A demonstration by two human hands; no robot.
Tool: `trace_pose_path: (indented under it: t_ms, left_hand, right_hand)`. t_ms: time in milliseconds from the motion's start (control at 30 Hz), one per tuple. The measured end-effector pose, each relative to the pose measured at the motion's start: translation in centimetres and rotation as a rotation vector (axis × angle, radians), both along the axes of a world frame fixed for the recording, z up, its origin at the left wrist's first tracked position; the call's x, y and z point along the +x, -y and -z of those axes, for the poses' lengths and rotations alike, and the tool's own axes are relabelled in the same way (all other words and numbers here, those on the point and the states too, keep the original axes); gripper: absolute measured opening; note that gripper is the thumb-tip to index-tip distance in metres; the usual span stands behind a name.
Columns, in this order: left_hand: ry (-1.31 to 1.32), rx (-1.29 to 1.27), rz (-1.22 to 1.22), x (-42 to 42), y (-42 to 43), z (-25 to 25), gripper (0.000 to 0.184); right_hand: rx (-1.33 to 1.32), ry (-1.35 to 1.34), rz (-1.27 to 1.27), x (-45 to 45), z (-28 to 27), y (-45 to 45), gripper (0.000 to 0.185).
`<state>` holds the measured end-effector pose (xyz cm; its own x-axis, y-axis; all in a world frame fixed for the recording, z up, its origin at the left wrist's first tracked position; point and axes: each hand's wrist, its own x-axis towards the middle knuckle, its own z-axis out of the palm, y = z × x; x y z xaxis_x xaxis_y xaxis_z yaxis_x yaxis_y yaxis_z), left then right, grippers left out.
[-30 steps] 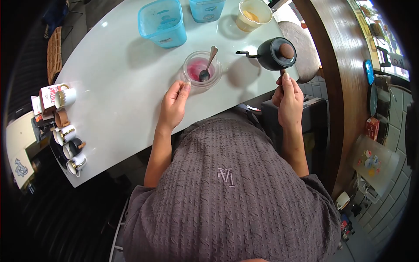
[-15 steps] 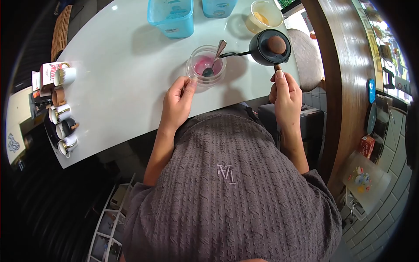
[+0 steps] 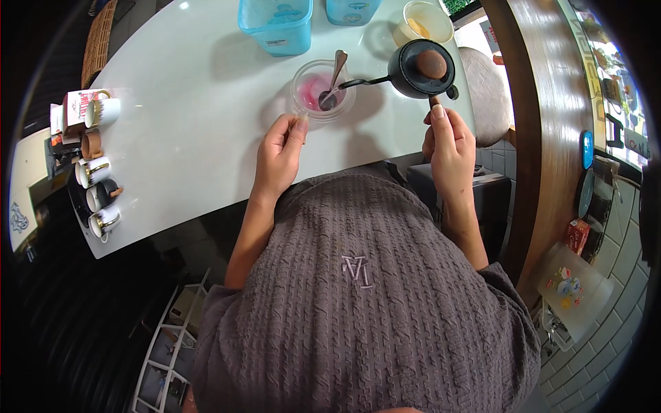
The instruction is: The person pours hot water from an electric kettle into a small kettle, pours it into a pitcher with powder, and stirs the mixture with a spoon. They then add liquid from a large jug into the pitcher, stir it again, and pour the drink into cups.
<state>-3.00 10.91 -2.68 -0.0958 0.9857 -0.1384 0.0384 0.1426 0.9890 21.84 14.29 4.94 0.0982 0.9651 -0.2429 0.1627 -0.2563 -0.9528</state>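
My right hand (image 3: 449, 141) grips the handle of a black gooseneck kettle (image 3: 407, 84) with a round brown lid knob, held above the table. The kettle's thin spout reaches left over a clear plastic cup (image 3: 296, 91), with a pale streak below its tip. Inside the cup is a pink substance (image 3: 314, 88). A metal spoon (image 3: 340, 63) leans in the cup with its handle up and to the right. My left hand (image 3: 281, 148) is closed in a pinch on the cup's near edge, thumb and forefinger together.
Two blue plastic containers (image 3: 278, 40) stand at the back of the white table (image 3: 186, 158). A round tub (image 3: 441, 29) with yellowish contents is behind the kettle. Several mugs (image 3: 93, 172) line the left edge. A wooden post (image 3: 533, 138) rises at the right.
The kettle has shifted slightly left and up in the view. A pale streak now shows beneath the spout, and the pink contents look more watery. Both hands keep their grips.
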Motion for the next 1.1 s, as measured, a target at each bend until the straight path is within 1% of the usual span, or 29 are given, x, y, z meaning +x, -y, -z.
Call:
trace_pose_path:
  t_ms: [400,633,800,1100]
  left_hand:
    - [-0.046,0.014,-0.051,-0.7,0.4,-0.7,0.023]
    - [0.005,0.051,-0.084,-0.5,0.9,-0.5,0.022]
    - [-0.046,0.058,-0.122,-0.4,1.1,-0.6,0.02]
    - [-0.039,0.064,-0.145,-0.6,1.3,-0.5,0.019]
  right_hand:
    - [-0.014,0.009,-0.009,-0.2,0.0,0.0,0.03]
    - [0.004,0.052,-0.009,-0.4,-0.2,0.1,0.03]
    - [0.006,0.003,-0.01,-0.3,0.0,0.1,0.03]
    - [0.002,0.0,0.009,-0.3,0.0,0.2,0.03]
